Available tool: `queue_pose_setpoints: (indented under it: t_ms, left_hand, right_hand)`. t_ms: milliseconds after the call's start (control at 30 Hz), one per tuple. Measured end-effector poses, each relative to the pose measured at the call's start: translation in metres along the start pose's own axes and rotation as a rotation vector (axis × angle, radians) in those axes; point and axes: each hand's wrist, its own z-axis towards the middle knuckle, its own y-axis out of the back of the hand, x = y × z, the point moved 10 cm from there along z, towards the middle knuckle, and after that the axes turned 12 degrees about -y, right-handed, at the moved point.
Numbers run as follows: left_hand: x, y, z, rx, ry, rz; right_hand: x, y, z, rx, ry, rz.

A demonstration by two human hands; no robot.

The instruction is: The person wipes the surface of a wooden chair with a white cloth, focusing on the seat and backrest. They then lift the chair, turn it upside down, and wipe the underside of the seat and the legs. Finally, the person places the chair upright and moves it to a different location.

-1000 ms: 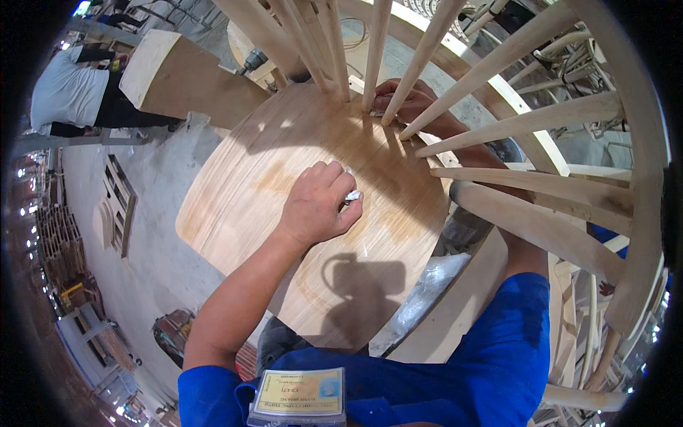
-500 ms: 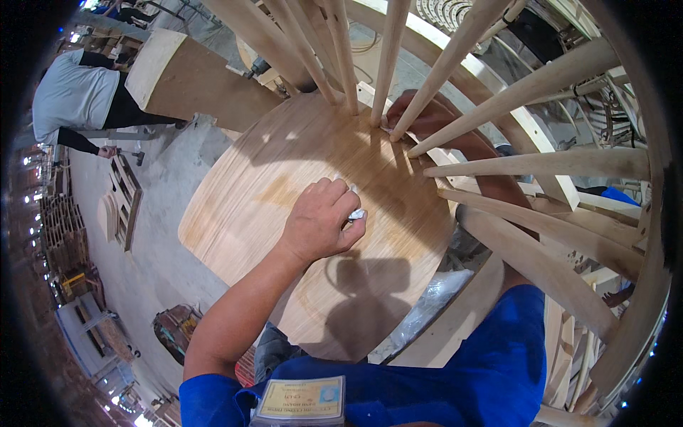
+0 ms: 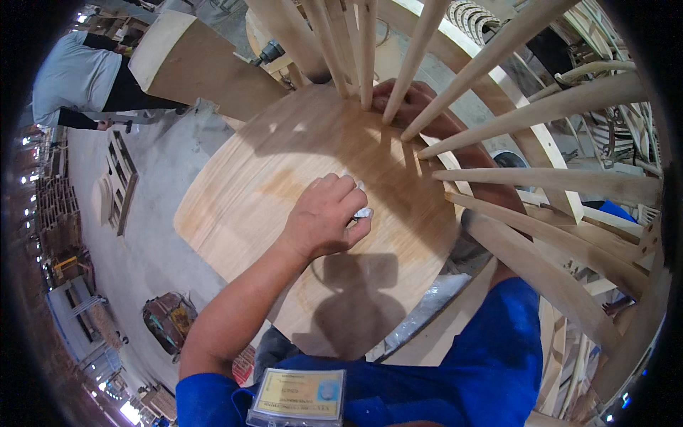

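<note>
My left hand (image 3: 324, 213) is closed around a crumpled white wad (image 3: 363, 212), pressed to the top of a wooden chair seat (image 3: 235, 206). Whether the wad is cloth or paper, I cannot tell. Beyond the far right edge of the seat, my right hand (image 3: 410, 107) reaches in behind the chair's spindles (image 3: 462, 78), near their lower ends. Its fingers look curled, but the spindles partly cover them and hide what they hold. Brownish damp-looking patches mark the pale seat.
A curved wooden back rail (image 3: 640, 334) and a thick post (image 3: 541, 277) stand at right. Plastic wrap (image 3: 427, 313) lies beneath the seat. A large wooden block (image 3: 206, 71) is at upper left, beside a person in a light shirt (image 3: 78, 71). A pallet (image 3: 121, 185) lies on the floor.
My right hand has shifted slightly up and left along the spindle bases. My left hand keeps nearly the same place on the seat. The person at left has lowered the tool-holding arm slightly behind the block.
</note>
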Motion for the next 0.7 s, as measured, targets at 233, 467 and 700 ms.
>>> queue_pose_setpoints:
  t_ms: [233, 467, 700]
  left_hand:
    - [0.003, 0.002, -0.005, -0.036, -0.001, 0.001]
    - [0.004, -0.002, -0.003, 0.035, -0.004, -0.008]
    - [0.007, -0.004, -0.005, 0.067, 0.009, 0.008]
  right_hand:
    - [0.005, 0.011, 0.0, -0.163, -0.156, -0.118]
    - [-0.035, 0.0, 0.014, 0.22, -0.016, 0.131]
    - [0.002, -0.028, 0.054, 0.207, 0.074, 0.003]
